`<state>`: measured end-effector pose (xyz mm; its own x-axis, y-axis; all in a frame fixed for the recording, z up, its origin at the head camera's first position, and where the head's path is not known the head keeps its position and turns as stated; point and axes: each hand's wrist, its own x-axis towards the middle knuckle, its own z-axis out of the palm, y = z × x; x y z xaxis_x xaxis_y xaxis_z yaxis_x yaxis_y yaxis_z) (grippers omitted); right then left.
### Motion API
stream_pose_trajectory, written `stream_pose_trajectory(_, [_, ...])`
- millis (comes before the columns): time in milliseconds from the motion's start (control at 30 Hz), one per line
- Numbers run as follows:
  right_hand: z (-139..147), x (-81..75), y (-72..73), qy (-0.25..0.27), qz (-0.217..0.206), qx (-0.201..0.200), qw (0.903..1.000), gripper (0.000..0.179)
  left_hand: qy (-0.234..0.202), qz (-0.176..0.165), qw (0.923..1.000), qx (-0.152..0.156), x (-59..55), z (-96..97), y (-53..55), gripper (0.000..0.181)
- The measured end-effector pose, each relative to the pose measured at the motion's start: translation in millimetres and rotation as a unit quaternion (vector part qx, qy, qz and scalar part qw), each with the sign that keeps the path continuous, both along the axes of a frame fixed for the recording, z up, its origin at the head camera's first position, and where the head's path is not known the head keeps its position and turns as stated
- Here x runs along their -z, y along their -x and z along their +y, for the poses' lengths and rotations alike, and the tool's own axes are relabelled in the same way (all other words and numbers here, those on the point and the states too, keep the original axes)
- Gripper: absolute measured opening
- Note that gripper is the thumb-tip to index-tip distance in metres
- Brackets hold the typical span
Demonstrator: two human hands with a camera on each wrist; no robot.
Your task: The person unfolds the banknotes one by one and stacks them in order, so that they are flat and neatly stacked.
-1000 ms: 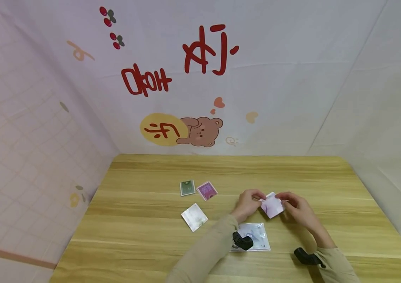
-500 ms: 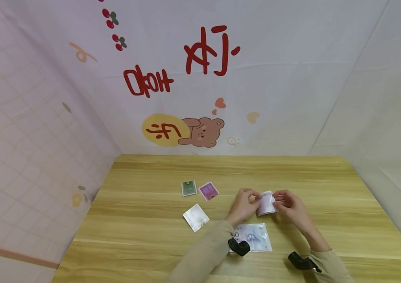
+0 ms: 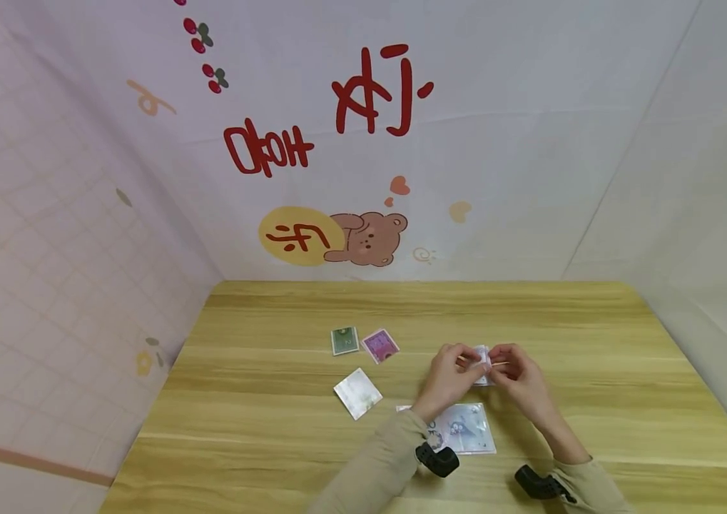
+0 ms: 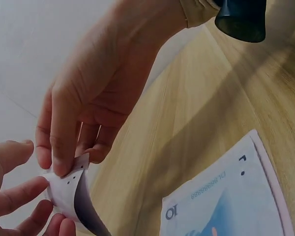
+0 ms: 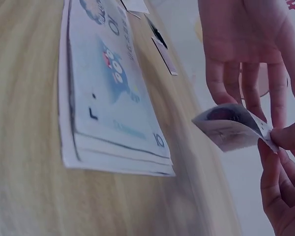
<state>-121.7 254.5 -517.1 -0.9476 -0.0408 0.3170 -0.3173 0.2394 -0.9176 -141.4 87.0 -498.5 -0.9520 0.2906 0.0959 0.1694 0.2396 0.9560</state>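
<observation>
Between both hands stands a folded play banknote (image 3: pixel 481 381), pale purple with small dark marks. My right hand (image 3: pixel 522 378) pinches its edge between thumb and index finger. My left hand (image 3: pixel 449 375) holds it from the other side, fingertips against its face. In the right wrist view the note (image 5: pixel 231 135) bends into a narrow curved fold. Nearer to me lies a stack of large pale-blue play banknotes (image 3: pixel 466 427) with a cartoon figure and a 10; my left forearm overlaps its left part.
To the left, a whitish folded square note (image 3: pixel 357 393) lies on the wooden table (image 3: pixel 260 450). Behind it are a small green folded note (image 3: pixel 344 341) and a small purple one (image 3: pixel 380 345). A white cloth wall (image 3: pixel 498 157) with cartoon prints rises at the table's back edge.
The banknote has gone from a wide, spread square to a narrower folded strip. Both hands have closed in on each other, the right one moving leftward. The other notes lie as before.
</observation>
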Motion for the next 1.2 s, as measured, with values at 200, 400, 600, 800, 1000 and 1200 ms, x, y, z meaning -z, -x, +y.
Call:
stream_pose_trajectory(200, [-8.8, -1.5, -2.4, 0.007, 0.008, 0.012, 0.9999, 0.029, -0.023, 0.027, 0.9993, -0.007, -0.3, 0.4, -0.8, 0.017])
stream_pose_trajectory(400, [-16.9, -9.4, -4.6, -0.015, 0.013, -0.006, 0.9998, 0.030, -0.055, 0.028, 0.9976, -0.031, 5.5, -2.1, 5.5, 0.014])
stream_pose_trajectory(600, [-28.6, -30.0, -12.3, -0.039, 0.027, -0.016, 0.9987, 0.029, -0.084, 0.002, 0.9961, -0.027, 5.8, -5.3, 7.7, 0.013])
stream_pose_trajectory(800, [-32.4, -36.0, -14.5, -0.057, 0.042, -0.011, 0.9974, 0.024, -0.089, -0.008, 0.9955, -0.030, 6.6, -11.1, 6.7, 0.010])
stream_pose_trajectory(1000, [-31.7, -33.0, -12.7, -0.055, 0.049, 0.005, 0.9973, 0.026, -0.100, 0.008, 0.9939, -0.046, 11.0, -19.6, 9.2, 0.013])
stream_pose_trajectory(1200, [-32.4, -36.3, -12.2, -0.078, 0.050, 0.043, 0.9948, 0.027, -0.115, 0.016, 0.9910, -0.068, 9.0, -32.0, 9.8, 0.020])
